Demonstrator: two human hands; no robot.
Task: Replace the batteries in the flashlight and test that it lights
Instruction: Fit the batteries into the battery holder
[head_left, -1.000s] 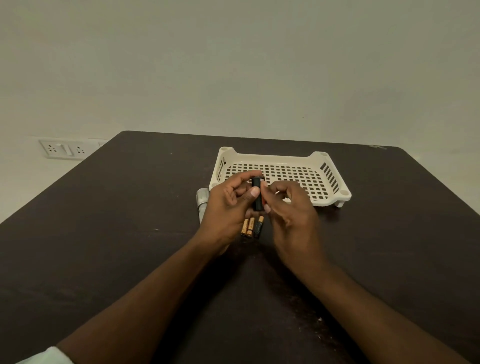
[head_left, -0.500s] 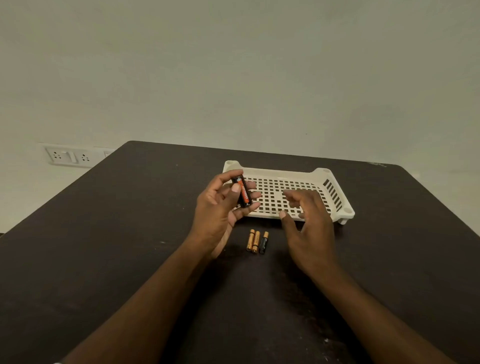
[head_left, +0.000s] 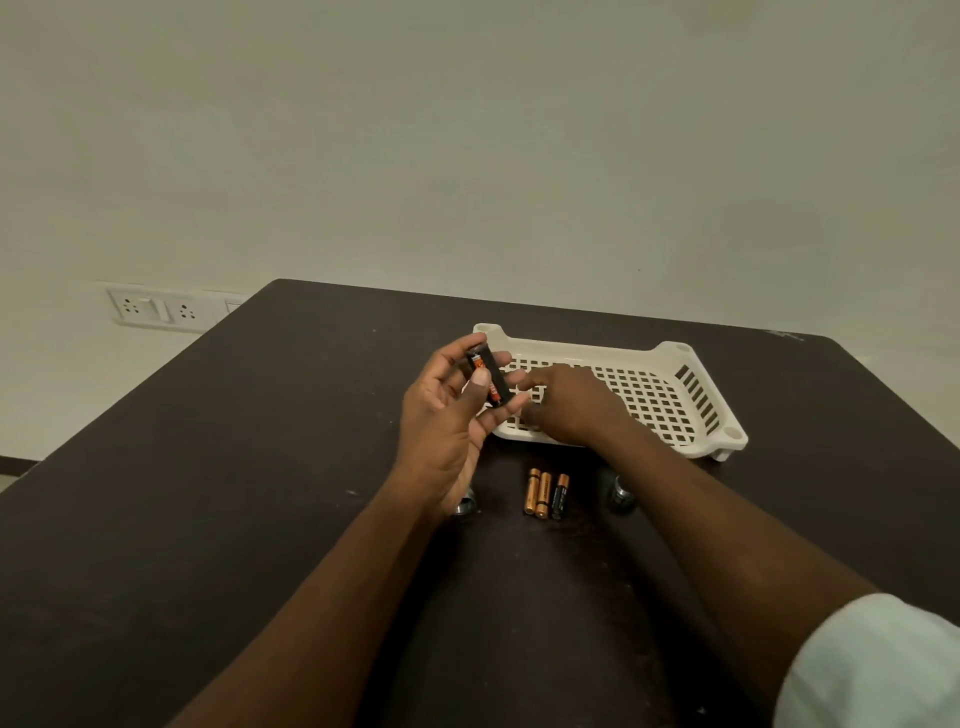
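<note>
My left hand (head_left: 447, 421) holds a black battery holder (head_left: 488, 375) with an orange-labelled battery in it, raised over the left end of the white basket (head_left: 680, 410). My right hand (head_left: 571, 405) hovers just right of the holder above the basket, fingers loosely curled with nothing in them. Three loose batteries (head_left: 545, 492) lie side by side on the dark table (head_left: 208, 493) in front of the basket. The silver end of the flashlight body (head_left: 464, 505) shows under my left wrist. A dark flashlight cap (head_left: 621, 496) lies beside my right forearm.
A white socket panel (head_left: 150, 309) is on the wall at the left, beyond the table's edge. The perforated basket holds nothing that I can see. A pale sleeve (head_left: 878, 665) covers my right upper arm at the lower right.
The view has tilted so the table sits lower. My right hand let go of the holder, drew away to the right, then came back close to it over the basket. My left hand keeps the holder.
</note>
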